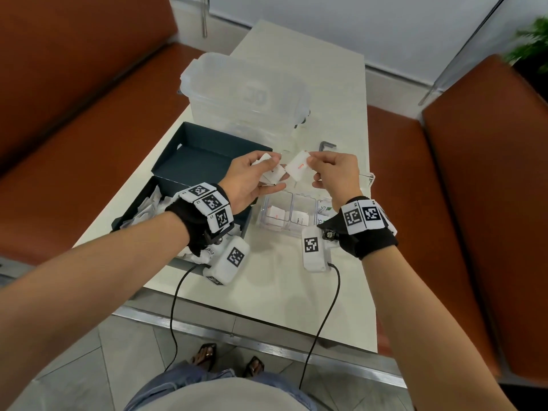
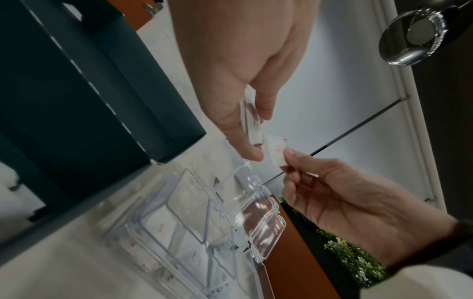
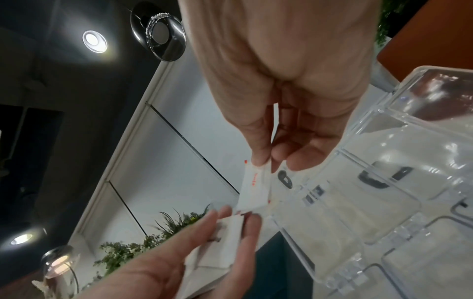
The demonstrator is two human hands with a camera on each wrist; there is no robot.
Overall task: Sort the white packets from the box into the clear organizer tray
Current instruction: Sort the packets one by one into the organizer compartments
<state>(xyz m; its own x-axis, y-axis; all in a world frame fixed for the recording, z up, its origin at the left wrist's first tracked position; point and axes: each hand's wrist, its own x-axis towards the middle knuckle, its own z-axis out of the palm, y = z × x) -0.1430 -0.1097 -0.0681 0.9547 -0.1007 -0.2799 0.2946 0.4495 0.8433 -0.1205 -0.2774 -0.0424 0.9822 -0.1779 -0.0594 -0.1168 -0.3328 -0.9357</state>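
My left hand [image 1: 252, 176] [image 2: 245, 105] holds a small stack of white packets [image 1: 271, 170] [image 3: 222, 248] between thumb and fingers, above the table between the dark box and the organizer. My right hand [image 1: 332, 173] [image 3: 266, 161] pinches one white packet with red print [image 1: 298, 167] [image 3: 253, 188] [image 2: 276, 151] by its edge, right beside the stack. The dark box [image 1: 189, 161] at the left still holds several white packets [image 1: 151, 206]. The clear organizer tray [image 1: 289, 232] [image 2: 199, 228] lies below both hands, with white packets [image 1: 275, 216] in its near compartments.
A large translucent lidded tub [image 1: 243, 93] stands behind the box. A small metal hex key [image 1: 326, 146] lies to the right of it. Orange benches [image 1: 462, 203] flank the cream table [image 1: 267, 292]; its front edge is near my body.
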